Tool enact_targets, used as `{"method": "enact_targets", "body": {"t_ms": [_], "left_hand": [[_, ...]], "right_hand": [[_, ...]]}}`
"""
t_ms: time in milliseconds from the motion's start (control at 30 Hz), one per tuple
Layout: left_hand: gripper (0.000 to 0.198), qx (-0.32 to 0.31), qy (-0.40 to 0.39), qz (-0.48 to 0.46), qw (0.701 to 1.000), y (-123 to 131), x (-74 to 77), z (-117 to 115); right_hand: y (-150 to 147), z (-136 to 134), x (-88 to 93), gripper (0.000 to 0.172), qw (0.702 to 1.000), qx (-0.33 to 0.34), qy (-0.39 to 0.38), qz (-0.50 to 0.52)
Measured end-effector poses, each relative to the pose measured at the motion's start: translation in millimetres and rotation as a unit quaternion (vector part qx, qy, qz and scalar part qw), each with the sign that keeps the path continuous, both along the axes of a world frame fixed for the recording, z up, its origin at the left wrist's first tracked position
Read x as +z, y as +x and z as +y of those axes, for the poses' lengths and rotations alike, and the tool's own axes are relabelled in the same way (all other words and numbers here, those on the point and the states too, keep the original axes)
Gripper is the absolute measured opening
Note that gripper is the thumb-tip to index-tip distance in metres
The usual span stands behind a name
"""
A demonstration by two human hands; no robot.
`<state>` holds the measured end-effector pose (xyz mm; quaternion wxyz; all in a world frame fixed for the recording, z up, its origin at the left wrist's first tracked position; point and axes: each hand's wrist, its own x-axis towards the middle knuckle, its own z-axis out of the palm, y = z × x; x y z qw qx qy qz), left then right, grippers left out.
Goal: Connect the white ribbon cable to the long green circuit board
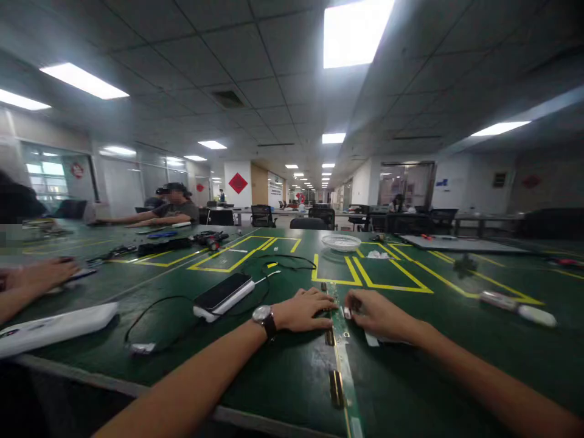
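A long, narrow green circuit board (pixel 343 359) runs away from the table's front edge, with shiny brown-gold strips (pixel 336 389) along its left side. My left hand (pixel 303 310), with a watch (pixel 263 317) on the wrist, lies palm down with its fingers stretched over the board's left edge. On the other side, my right hand (pixel 376 313) has its fingers pinched together close to the board's right edge. A small pale thing shows at those fingertips, too small to name. Something white and flat (pixel 372 339) lies partly hidden beneath the right hand.
Left of my left arm, a phone (pixel 223 292) rests on a white block with a cable. A power strip (pixel 59 328) lies farther left, near another person's hand (pixel 41 280). Ahead are a white basket (pixel 341 243) and yellow tape outlines (pixel 392 289). A white tube-like object (pixel 517 307) lies right.
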<state>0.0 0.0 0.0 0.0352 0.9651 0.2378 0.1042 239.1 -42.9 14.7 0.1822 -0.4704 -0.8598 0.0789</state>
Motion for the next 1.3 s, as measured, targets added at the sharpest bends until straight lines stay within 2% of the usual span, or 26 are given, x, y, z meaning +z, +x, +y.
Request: {"method": "enact_targets", "body": {"t_ms": [300,667,1033,1300], "left_hand": [[0.051,-0.006,-0.006,-0.006,1.000,-3,-1.1,0],[0.050,-0.007,-0.011,-0.004,1.000,-3,0.2,-1],[0.051,-0.007,-0.017,-0.008,1.000,-3,-2.9,2],[0.051,-0.001,-0.018,-0.002,1.000,-3,2.4,-3]], "right_hand": [[6,10,-12.6,0.015,0.999,0.003,0.030,0.012],[5,5,-6.4,0.014,1.000,0.010,0.020,0.007],[1,6,-11.3,0.016,0.999,-0.023,0.041,-0.004],[0,7,-12.3,0.015,0.999,-0.022,0.045,-0.006]]}}
